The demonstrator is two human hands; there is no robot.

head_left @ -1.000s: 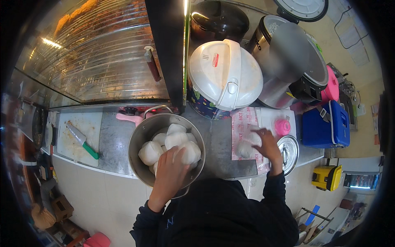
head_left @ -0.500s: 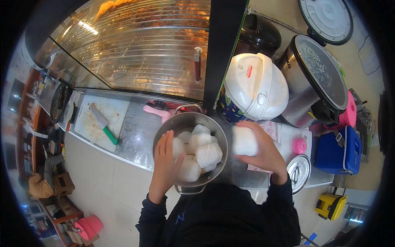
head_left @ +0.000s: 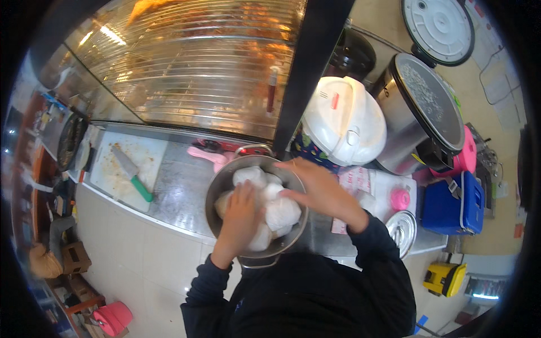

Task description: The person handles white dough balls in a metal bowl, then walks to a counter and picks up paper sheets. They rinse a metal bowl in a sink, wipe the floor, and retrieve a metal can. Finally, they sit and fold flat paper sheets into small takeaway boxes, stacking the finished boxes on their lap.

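A steel pot point(head_left: 209, 197) with loop handles stands at the counter's front edge, holding several rounded white wrapped bundles point(head_left: 283, 213). My left hand point(head_left: 241, 214) reaches into it, its outstretched fingers resting on the bundles near the middle. Over the pot's right rim is my right hand point(head_left: 315, 188), fingers and thumb spread apart, with the thumb close to a bundle. Nothing shows in its grasp, though the palm side is partly hidden.
A white rice cooker point(head_left: 346, 124), a large steel cooker point(head_left: 414, 118) of rice and a pink cup point(head_left: 400, 198) stand right. A metal lid point(head_left: 402, 230) lies near the front edge. Left is a green-handled knife point(head_left: 132, 173) on a white board point(head_left: 104, 180). Behind is a glass display case point(head_left: 203, 73).
My right hand has moved left from beside the pot to over its rim, and the bundle it held is now in the pot. My left hand has shifted further in over the bundles.
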